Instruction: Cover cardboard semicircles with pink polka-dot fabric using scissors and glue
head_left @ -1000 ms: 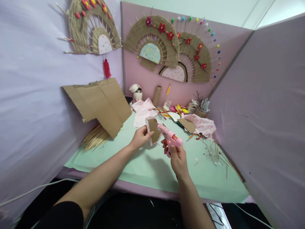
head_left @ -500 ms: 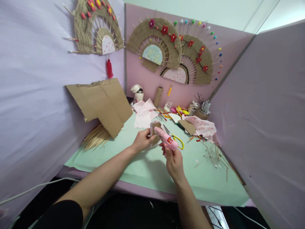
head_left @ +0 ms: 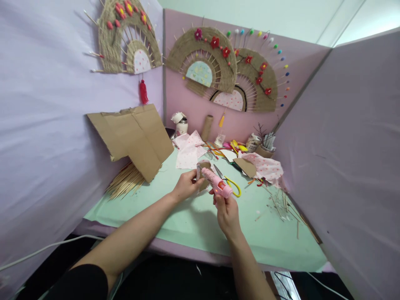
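Note:
My right hand (head_left: 226, 210) is closed around the handle of a pink hot glue gun (head_left: 215, 181), whose nozzle points up and left. A small cardboard piece (head_left: 204, 183) edged with pink dotted fabric is held by my left hand (head_left: 187, 184), fingers closed on its left side. The nozzle lies over that piece; whether it touches is too small to tell. Just right of the glue gun, scissors (head_left: 233, 186) with yellow handles rest on the green table cover (head_left: 193, 221), blades pointing away.
Bent cardboard (head_left: 140, 135) leans at the left above a bundle of thin sticks (head_left: 125, 181). Dotted fabric lies behind my hands (head_left: 189, 152) and at the right (head_left: 265, 164), beside a cardboard half-round (head_left: 246, 167). Loose sticks (head_left: 284, 204) litter the right side. Decorated twine fans (head_left: 225, 62) hang behind.
The view has tilted up very slightly. Both hands, the glue gun and the fabric-edged cardboard keep nearly the same positions.

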### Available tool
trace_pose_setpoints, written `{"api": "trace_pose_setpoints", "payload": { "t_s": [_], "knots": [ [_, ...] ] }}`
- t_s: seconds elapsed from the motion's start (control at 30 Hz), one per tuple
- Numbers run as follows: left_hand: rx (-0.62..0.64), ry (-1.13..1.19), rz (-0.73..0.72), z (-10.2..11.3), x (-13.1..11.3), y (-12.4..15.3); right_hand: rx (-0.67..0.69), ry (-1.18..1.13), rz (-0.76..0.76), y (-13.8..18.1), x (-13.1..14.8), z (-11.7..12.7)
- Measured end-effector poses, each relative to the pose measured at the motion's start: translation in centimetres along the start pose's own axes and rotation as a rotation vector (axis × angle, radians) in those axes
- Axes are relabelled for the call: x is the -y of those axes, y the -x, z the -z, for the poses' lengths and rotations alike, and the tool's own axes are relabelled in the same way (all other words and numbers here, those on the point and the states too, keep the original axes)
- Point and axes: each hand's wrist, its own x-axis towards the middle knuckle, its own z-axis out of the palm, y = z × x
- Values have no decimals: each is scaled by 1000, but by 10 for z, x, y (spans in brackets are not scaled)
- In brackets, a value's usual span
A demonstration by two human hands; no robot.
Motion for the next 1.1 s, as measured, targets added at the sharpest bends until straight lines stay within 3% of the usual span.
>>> {"api": "trace_pose_setpoints", "payload": {
  "t_s": [1.1],
  "knots": [
    [14,16,-22,-1,5,1,-46,40,-6,-1,0,2]
  ]
}}
